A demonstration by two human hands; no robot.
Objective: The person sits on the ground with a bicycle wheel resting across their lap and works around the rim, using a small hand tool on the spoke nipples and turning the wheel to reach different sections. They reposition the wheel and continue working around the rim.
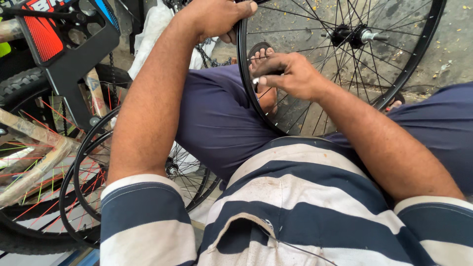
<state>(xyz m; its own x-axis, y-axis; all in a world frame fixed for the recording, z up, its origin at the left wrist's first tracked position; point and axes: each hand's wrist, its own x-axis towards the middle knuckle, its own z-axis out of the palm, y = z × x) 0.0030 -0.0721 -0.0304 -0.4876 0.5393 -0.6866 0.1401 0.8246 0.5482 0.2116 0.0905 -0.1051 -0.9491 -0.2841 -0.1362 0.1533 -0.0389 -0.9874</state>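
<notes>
The black bike wheel [340,64] stands on the person's lap. The left hand [217,17] grips its rim on top. The right hand [288,74] pinches a small silver part [255,83] at the rim.

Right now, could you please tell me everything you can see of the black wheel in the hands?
The wheel is a bare black rim with no tyre, thin dark spokes and a black hub with a silver axle end. It stands upright between the knees, over a concrete floor. The left hand grips the rim's top edge; the right hand reaches among the spokes, pinching a small silver part.
</notes>
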